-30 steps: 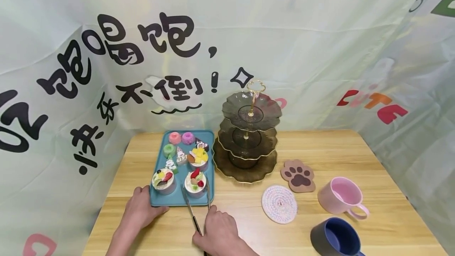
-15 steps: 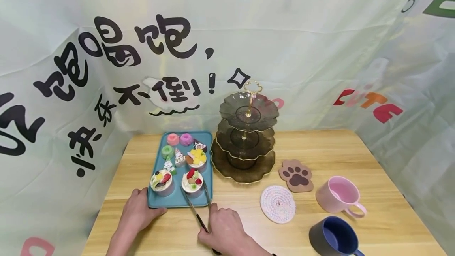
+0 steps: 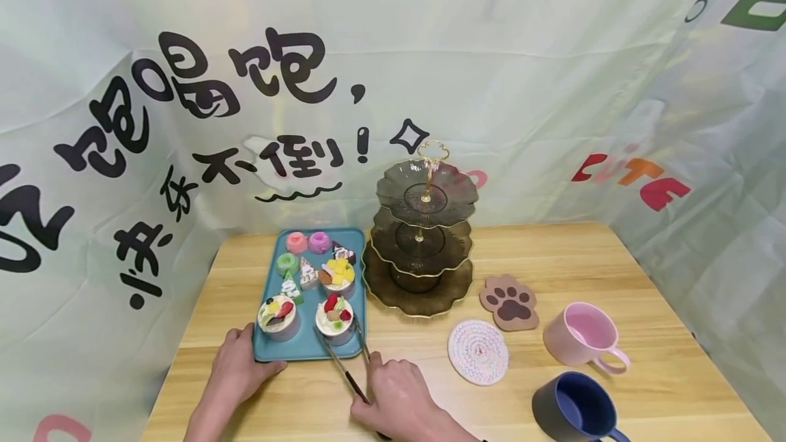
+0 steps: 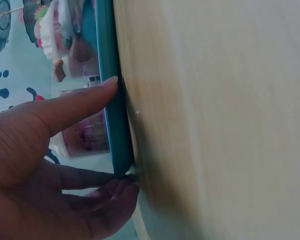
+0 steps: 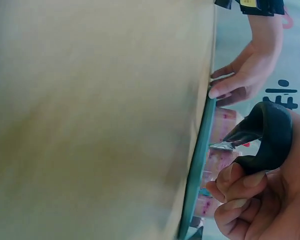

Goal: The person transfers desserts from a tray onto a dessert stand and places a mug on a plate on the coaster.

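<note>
A blue tray [image 3: 307,352] holds dessert cups and small cakes. My left hand [image 3: 236,370] grips its front left corner; in the left wrist view the thumb [image 4: 97,97] lies against the tray's rim and the fingers are at the corner. My right hand [image 3: 398,394] holds black-handled metal tongs [image 3: 355,385], their two arms on either side of a strawberry-topped cup [image 3: 334,333] at the tray's front right. Beside that cup stands a cup with fruit topping [image 3: 280,326]. In the right wrist view, curled fingers hold the tongs' looped black end [image 5: 277,145].
Behind the tray's right side stands a three-tier dark stand [image 3: 417,247]. Right of it lie a paw coaster [image 3: 510,302] and a round woven coaster [image 3: 479,353]. A pink mug [image 3: 571,340] and a dark blue mug [image 3: 568,408] stand at the right.
My right hand and the tong handles have moved right. The strawberry-topped cup has shifted slightly right on the tray. My left hand stays at the corner; the head view has shifted slightly.
</note>
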Tool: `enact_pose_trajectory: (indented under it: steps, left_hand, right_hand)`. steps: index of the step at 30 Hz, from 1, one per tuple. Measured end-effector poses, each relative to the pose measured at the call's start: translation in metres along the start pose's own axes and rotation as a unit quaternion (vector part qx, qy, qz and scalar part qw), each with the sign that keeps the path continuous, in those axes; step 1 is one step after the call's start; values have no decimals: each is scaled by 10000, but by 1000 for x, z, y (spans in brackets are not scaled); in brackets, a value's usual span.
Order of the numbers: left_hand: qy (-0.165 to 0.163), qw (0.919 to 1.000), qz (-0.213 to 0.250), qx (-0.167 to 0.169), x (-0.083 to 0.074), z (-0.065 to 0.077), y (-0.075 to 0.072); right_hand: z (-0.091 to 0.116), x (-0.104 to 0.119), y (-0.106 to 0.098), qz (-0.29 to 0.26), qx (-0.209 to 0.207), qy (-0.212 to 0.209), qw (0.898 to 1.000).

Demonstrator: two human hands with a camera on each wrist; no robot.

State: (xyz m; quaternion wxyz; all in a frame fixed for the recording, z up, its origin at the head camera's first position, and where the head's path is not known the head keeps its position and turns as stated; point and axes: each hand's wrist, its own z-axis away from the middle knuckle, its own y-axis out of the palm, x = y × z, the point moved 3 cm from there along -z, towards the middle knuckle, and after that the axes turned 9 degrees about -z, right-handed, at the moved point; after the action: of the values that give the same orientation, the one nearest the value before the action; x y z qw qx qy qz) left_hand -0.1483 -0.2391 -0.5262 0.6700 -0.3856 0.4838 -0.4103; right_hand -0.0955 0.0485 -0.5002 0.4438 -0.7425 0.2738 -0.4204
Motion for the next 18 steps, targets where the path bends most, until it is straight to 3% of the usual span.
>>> enact_pose_trajectory:
  steps: [9,18]
  left_hand:
    - [-49,10000,65,49,-1,-2,6]
    - [36,9999,-25,-106,-2,3,1]
  right_hand:
    - [4,-13,-26,-291,-159,318,9989]
    - [2,-27,-42,-375,-310,634,9968]
